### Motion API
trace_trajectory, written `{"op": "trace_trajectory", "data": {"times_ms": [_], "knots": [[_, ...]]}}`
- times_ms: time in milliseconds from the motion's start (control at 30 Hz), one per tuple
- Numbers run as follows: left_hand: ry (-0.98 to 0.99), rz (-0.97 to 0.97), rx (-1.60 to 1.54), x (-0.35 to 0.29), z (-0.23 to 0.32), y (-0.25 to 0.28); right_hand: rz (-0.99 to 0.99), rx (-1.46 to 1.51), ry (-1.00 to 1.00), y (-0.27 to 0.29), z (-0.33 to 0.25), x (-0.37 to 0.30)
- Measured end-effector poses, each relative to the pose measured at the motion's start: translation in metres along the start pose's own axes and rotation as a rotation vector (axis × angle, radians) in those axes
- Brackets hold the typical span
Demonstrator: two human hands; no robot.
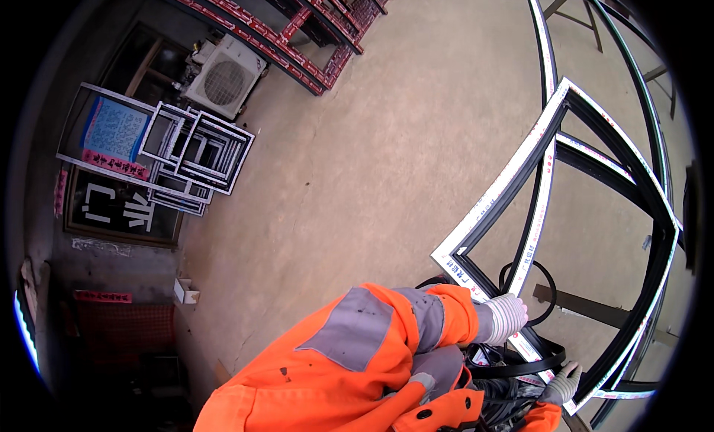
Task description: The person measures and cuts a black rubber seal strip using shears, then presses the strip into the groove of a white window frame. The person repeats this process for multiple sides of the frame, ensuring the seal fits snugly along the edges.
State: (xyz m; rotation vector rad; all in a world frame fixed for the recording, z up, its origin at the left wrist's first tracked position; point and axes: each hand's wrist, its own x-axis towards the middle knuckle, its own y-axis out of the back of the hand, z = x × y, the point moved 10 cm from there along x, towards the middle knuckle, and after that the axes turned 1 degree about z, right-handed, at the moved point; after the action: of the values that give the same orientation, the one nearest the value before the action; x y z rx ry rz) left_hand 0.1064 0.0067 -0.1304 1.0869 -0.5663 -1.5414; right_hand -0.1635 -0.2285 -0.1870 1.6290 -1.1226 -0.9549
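A large window frame, black with white printed protective film, lies at the right on supports. My left hand, in a grey-and-white striped knitted glove, is at its near bar, fingers closed where a thin black rubber strip curls out in a loop. The fingertips are partly hidden. Lower right, my right hand, in a similar glove, has its fingers bent over the frame's near bar by the corner. Between my hands and my body hangs a bundle of black strips, partly hidden by the frame and sleeves.
Long film-covered bars and dark stand legs are at the right. Red-wrapped frames lie at the far left. Smaller white frames lean at the left wall beside an air-conditioner unit. A small white box sits on the floor.
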Motion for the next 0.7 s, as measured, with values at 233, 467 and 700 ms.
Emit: {"op": "trace_trajectory", "data": {"times_ms": [233, 467, 700], "knots": [[0.019, -0.001, -0.102, 0.013, 0.003, -0.009, 0.111, 0.137, 0.104, 0.012, -0.020, -0.012], [-0.022, -0.059, -0.089, 0.014, 0.015, 0.004, 0.047, 0.207, 0.130, 0.031, -0.053, -0.019], [0.015, -0.078, 0.005, 0.016, 0.015, 0.000, 0.165, 0.035, 0.178, 0.045, -0.067, -0.025]]}}
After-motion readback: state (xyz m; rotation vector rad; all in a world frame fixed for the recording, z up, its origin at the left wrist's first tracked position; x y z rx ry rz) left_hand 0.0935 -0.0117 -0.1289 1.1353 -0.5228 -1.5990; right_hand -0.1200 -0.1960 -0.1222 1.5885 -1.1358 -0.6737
